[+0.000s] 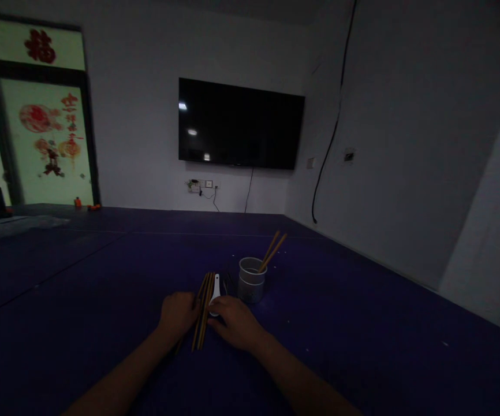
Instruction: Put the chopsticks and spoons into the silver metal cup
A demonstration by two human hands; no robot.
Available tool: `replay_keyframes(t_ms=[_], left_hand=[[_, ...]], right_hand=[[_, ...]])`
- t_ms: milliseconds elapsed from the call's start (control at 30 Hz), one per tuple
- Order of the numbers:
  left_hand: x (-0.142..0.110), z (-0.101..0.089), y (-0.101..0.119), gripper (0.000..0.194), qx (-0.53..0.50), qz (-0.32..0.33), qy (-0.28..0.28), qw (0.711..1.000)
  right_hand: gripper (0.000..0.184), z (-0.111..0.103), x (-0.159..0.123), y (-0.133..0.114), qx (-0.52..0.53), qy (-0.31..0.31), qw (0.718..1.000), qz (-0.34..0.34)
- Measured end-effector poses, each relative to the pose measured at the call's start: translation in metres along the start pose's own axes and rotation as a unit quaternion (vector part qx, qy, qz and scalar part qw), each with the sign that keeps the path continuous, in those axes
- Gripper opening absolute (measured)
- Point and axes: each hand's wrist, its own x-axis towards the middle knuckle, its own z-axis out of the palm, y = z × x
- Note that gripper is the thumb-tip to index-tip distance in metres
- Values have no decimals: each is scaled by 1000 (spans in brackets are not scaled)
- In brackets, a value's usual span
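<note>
Pointing forward, chopsticks (204, 315), long axis slightly rightward

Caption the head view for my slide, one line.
Left hand at loose chopsticks, right hand at white soup spoon, metal cup beyond.

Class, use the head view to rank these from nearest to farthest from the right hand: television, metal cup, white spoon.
1. White spoon: partly covered by the right hand.
2. Metal cup: just beyond, slightly right.
3. Television: up on the far wall.
</note>
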Motion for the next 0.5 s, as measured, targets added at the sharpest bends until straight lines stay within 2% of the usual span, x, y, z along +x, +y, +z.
replay_keyframes(t_ms=[200,500], left_hand=[[0,1,-1,41,4,7,-15,1000],[4,7,-4,41,-17,12,-7,1000]], right_hand=[[24,1,0,0,-4,-3,1000,-8],[25,0,0,-1,-1,-10,1000,-5]])
